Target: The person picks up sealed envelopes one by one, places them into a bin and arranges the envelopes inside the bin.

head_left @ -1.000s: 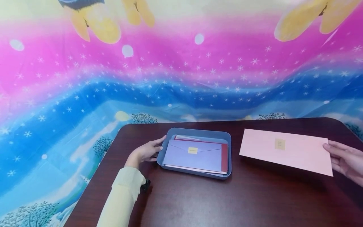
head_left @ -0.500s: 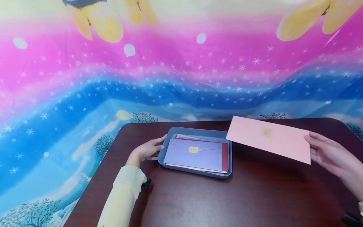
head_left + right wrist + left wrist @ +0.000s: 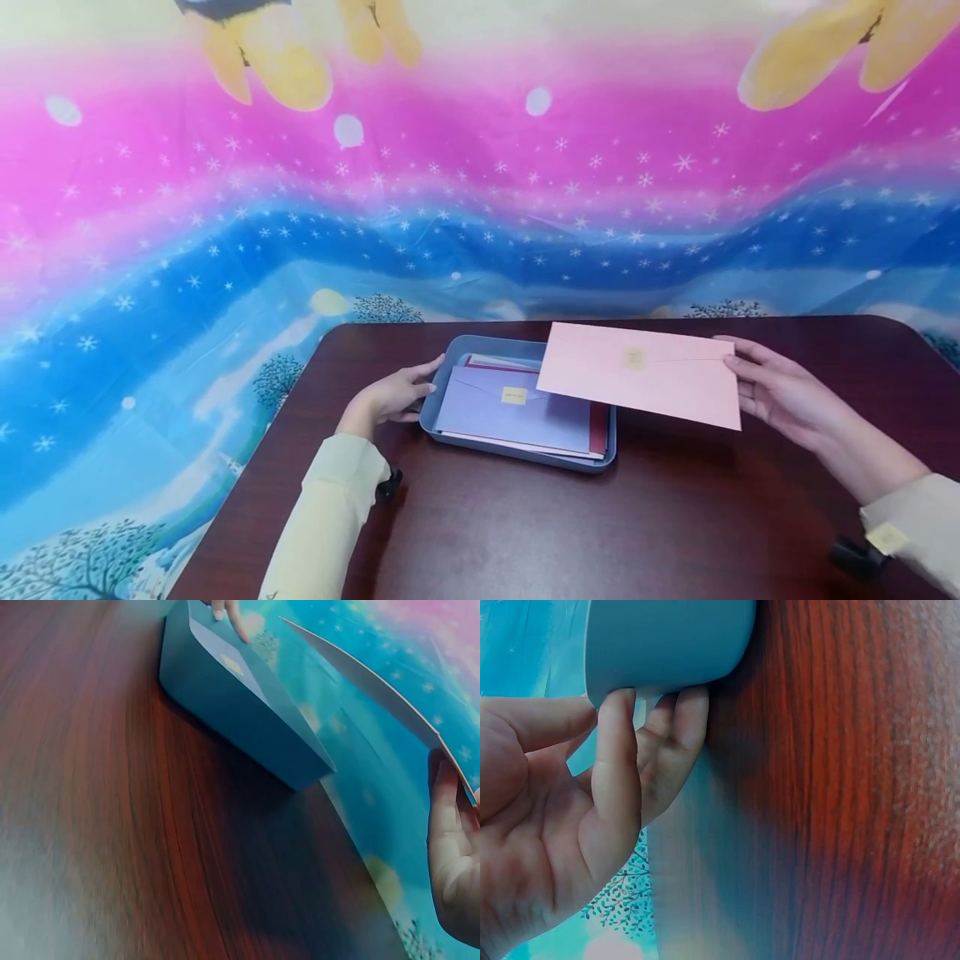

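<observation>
My right hand [image 3: 780, 396] pinches a pink envelope [image 3: 637, 387] by its right edge, thumb on top and fingers beneath. Its left part hangs over the right side of a blue-grey tray [image 3: 517, 461], apart from it. A lilac envelope [image 3: 480, 417] with a small yellow label lies on top of the stack in the tray. Beneath it a dark red envelope [image 3: 597, 427] peeks out, along with paler ones. My left hand [image 3: 393, 396] holds the tray's left side; in the left wrist view, thumb and fingertips meet the rim and outer tray wall [image 3: 671, 645].
The dark wooden table [image 3: 480, 533] carries the tray near its far edge. Behind it hangs a colourful printed cloth [image 3: 480, 200] with snowflakes and trees. Black wrist devices sit under both sleeves, the right one [image 3: 858, 557] low over the table.
My right hand has carried the pink envelope leftward, from the table's right side to over the tray's right part. The left hand has stayed at the tray's left side.
</observation>
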Tool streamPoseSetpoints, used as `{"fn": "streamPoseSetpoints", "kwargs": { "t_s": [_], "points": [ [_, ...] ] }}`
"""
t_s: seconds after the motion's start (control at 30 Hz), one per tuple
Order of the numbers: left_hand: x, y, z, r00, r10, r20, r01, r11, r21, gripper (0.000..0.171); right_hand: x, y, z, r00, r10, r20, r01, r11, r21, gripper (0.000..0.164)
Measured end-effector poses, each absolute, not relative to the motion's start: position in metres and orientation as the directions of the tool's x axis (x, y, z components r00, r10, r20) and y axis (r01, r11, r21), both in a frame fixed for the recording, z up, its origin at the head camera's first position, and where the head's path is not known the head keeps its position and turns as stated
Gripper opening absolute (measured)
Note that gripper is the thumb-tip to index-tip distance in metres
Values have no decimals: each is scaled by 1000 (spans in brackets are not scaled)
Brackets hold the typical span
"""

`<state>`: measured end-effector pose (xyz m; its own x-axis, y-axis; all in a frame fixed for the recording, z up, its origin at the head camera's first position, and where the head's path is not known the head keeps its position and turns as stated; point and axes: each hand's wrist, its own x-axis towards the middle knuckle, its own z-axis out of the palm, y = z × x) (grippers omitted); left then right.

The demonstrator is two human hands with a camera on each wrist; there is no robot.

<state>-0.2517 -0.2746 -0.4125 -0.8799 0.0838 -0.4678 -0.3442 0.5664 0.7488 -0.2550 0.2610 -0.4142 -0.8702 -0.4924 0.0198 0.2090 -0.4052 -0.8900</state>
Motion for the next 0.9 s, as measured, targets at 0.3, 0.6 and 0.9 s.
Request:
{"fn": "streamPoseSetpoints", "kwargs": {
  "t_s": [0.3,0.6,0.9],
  "points": [
    [-254,-275,-414,-878,87,-471,-343,571,746,62,-264,218,-412,-849,-528,-10,197,-299,-934,33],
    [-254,-273,-413,-875,71,-480,-359,571,738,63,-267,181,-404,-843,-534,-62,198,-202,-959,23],
    [-253,-272,-411,-877,75,-475,-350,579,737,63,-266,152,-401,-837,-539,-94,180,-109,-978,39]
  ]
}}
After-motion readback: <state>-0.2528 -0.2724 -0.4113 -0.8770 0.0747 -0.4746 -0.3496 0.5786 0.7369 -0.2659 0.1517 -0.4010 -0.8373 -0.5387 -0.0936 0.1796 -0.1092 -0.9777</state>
